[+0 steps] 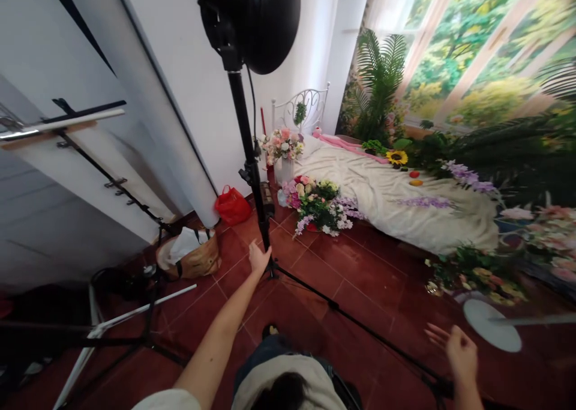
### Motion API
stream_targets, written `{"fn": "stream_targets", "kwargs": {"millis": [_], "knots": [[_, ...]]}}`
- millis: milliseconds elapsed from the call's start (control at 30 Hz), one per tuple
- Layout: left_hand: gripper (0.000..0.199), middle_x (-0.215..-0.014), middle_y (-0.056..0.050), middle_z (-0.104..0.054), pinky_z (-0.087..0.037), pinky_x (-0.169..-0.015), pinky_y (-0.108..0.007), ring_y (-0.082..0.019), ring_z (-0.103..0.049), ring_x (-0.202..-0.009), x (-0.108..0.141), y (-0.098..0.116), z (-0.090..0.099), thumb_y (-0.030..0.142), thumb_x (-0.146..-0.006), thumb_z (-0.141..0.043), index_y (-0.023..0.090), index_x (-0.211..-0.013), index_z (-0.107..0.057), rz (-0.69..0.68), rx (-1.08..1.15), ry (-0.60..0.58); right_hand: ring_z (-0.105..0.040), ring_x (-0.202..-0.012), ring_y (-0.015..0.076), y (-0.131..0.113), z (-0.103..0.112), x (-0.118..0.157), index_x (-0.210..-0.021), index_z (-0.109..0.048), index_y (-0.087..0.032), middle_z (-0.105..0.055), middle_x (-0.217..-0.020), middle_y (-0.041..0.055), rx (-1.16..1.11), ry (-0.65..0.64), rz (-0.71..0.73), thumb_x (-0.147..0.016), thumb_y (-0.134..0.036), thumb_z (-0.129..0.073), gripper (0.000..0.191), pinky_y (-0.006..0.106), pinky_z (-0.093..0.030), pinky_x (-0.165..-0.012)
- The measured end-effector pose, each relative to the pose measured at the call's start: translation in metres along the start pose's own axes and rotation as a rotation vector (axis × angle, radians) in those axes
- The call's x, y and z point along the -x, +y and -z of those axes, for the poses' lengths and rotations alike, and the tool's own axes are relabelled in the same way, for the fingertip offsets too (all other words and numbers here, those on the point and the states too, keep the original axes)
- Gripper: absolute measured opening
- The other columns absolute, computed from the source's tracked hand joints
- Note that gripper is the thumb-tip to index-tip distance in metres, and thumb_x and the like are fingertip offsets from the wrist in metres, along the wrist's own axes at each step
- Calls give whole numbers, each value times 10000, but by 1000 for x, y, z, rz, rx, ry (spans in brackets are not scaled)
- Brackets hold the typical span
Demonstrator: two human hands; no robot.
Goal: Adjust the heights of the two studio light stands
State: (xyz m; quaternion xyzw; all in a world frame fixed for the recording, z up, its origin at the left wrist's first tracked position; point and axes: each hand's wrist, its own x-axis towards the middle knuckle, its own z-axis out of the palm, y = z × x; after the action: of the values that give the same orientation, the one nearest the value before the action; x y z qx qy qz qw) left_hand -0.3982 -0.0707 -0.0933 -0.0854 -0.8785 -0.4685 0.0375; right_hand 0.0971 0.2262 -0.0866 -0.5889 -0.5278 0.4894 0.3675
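Firstly, left hand [258,259]: it is open with the fingers spread and holds nothing; the fingertips are just beside the black light stand [246,152], but I cannot tell if they touch it.
Right hand [461,353]: it is also open and empty, with the fingers apart, over the red tile floor [315,314] and near a round white disc [492,329].
Stand: it rises upright from the floor between both hands, with a black softbox [252,20] on top and one long leg running toward the right hand.
Floor items: a brown paper bag [189,260] and a red plastic bag [231,207] lie left of the stand; a loose flower bunch [317,206] lies right of it.
Far side: there is a bed [396,200] with cream cloth, a white metal headboard [301,107], a white vase of flowers [285,170], a palm plant [378,86] and a painted garden window backdrop [472,50].
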Motion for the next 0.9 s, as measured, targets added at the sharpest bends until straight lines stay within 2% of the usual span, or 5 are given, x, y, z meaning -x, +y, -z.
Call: {"fn": "stream_targets", "kwargs": {"millis": [100,233,400,567,900], "knots": [[605,-1187,-150,-537,-406,-967,-395,-240,-522,-1126,-61,53,4,399,-666,-696,168,-1177,-468,-223,223,150,-685,-627,327,5,-66,0,-782,-416,-255,-702,-691,106,-74,-190,-37,-608,-690,-582,497,460,-573,-584],[357,-834,-64,-634,-484,-729,-294,-160,-604,-763,-105,90,1,425,-686,-672,169,-921,-591,-209,519,-7,-693,-653,309,-9,-138,13,-898,-503,-233,-699,-688,91,-8,-334,-25,-589,-645,-622,529,420,-580,-579],[354,-533,2,-545,-371,-467,-225,-103,-483,-462,-120,93,0,483,-624,-697,161,-591,-551,-20,627,-81,-680,-631,264,-34,-208,29,-895,-620,-208,-696,-716,88,185,-591,122,-651,-648,-558,507,364,-558,-558],[344,-510,8,-541,-372,-461,-212,-96,-488,-452,-123,101,3,458,-611,-716,163,-569,-542,-105,671,-66,-648,-620,221,-73,-278,33,-900,-652,-186,-692,-732,77,428,-847,346,-763,-627,-443,507,320,-514,-583],[428,-436,-1,-511,-364,-447,-215,-93,-479,-407,-131,101,5,513,-671,-656,161,-474,-515,-69,587,-171,-628,-783,156,-203,-465,69,-1077,-577,-198,-676,-957,52,450,-1211,861,-838,-340,-487,293,285,-491,-756]]}}
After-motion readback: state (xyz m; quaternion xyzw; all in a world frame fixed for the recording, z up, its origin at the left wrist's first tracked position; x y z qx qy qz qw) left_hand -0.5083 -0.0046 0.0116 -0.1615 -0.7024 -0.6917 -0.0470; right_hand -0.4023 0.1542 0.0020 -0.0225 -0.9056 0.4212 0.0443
